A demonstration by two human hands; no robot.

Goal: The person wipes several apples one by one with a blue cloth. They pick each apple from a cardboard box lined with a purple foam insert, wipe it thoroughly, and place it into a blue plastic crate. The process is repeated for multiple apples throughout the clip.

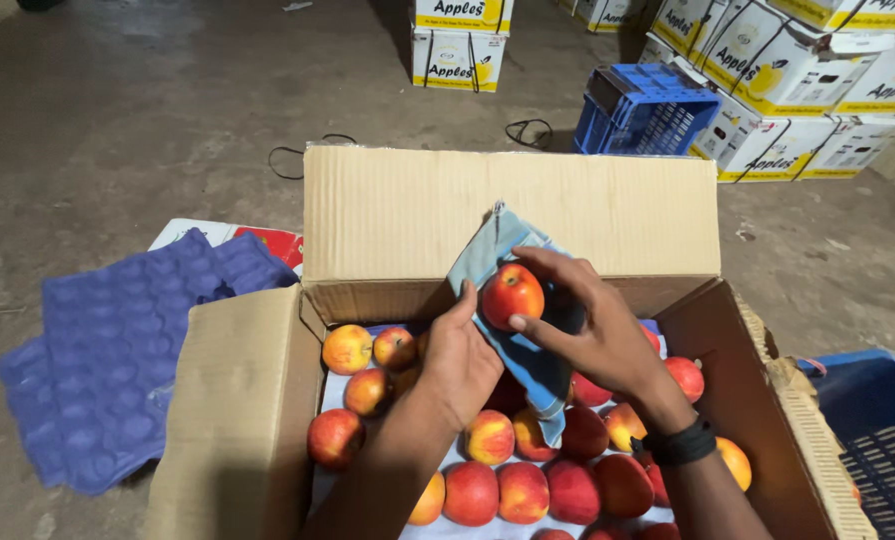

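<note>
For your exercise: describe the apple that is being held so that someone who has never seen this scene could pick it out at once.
Find the open cardboard box on the floor, filled with apples lying on a tray. Above its middle, two hands meet: the left hand holds a blue cloth and the right hand steadies a red apple against it. It is the only apple lifted clear of the tray, backed by cloth.

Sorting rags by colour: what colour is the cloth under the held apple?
Light blue cloth, seen in the head view.

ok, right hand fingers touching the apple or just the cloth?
Touching. The head view shows the right hand with its fingers curled over the top of the red apple and its thumb against the apple's lower edge; the blue cloth lies behind it.
</note>
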